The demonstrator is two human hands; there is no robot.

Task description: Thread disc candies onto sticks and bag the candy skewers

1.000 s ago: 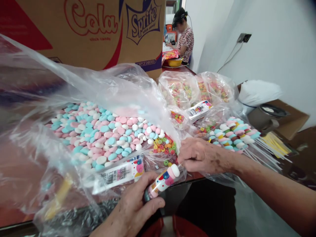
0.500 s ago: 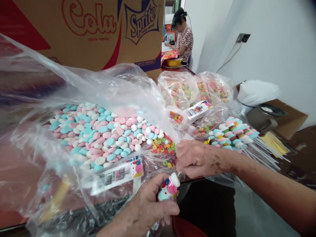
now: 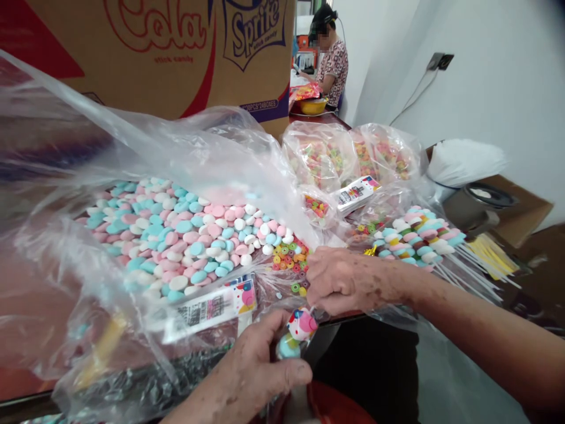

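Slanting lengthwise, wrapped candy [image 3: 298,330] points toward the right hand [image 3: 341,281].

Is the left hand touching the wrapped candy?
Touching: the head view shows the left hand closed around the wrapped candy.

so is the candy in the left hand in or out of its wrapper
In: the printed wrapper covers the upper end of the candy.

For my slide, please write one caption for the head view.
Left hand holds wrapped candy near the closed right hand, with loose pastel candies and a cardboard box beyond.
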